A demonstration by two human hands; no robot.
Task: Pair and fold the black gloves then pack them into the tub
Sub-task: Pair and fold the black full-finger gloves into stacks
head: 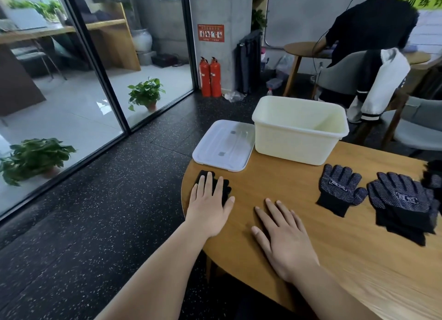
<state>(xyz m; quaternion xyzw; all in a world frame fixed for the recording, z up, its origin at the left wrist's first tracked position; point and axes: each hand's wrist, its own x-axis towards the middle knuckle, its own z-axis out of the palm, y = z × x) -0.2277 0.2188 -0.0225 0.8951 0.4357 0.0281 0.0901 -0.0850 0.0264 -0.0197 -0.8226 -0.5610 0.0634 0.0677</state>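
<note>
Leftward, left hand (210,206) presses flat, fingers straight, on black glove (226,190) at table (334,260) edge. Right hand (284,233) rests palm-down on wood, fingers spread, holding nothing. Far edge: open cream tub (299,137), white lid (224,145) just beside. Right side: single dotted glove (339,190) beside stacked gloves (401,204).

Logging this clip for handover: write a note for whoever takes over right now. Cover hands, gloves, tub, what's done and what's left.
Left hand: flat, fingers straight, on a black glove at the table's left edge.
Right hand: flat on the table, holding nothing.
Tub: open, no gloves seen inside; lid lies beside it.
Single glove, stack and edge gloves lie to the right.
Done: nothing packed. Left: pair, fold, pack.
</note>
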